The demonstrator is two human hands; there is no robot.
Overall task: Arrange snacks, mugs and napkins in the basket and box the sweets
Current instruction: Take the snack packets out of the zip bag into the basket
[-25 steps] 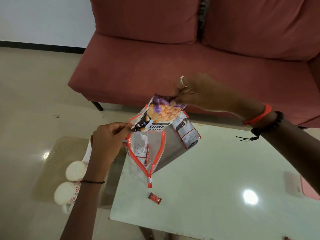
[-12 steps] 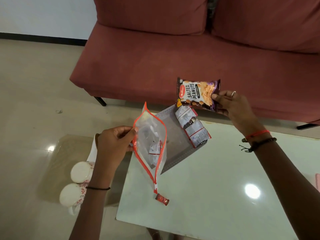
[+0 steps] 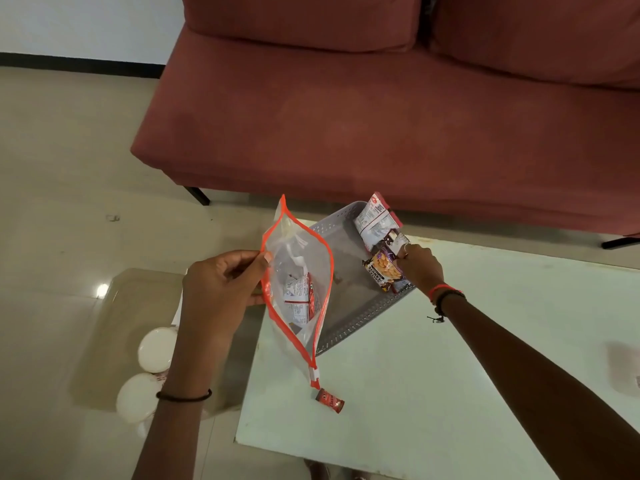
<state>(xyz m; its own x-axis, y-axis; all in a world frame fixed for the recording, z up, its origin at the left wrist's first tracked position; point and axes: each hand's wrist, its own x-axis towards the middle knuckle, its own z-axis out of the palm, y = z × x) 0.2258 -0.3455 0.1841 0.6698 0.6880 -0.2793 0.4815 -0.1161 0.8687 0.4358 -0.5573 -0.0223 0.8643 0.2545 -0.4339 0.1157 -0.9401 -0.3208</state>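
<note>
My left hand [image 3: 221, 289] pinches the orange-edged mouth of a clear zip pouch [image 3: 301, 271], held upright over the table's left edge; a few snack packets [image 3: 300, 299] still lie inside it. My right hand [image 3: 420, 268] grips a salted peanuts packet [image 3: 382, 270] and holds it down inside the grey perforated basket [image 3: 349, 313]. Two white-and-red packets [image 3: 375, 220] lean against the basket's far corner. A small red wrapped sweet [image 3: 329, 400] lies on the table below the pouch's zip tab.
The white glass table [image 3: 433, 375] stretches right and toward me. Two white mugs [image 3: 147, 375] stand on a lower tinted glass shelf at the left. A red sofa [image 3: 381, 116] sits right behind the table. Something pale pink [image 3: 623, 372] lies at the right edge.
My right hand pulled the peanuts packet out of the pouch, lifted it to the right, then lowered it into the basket. My left hand kept hold of the pouch.
</note>
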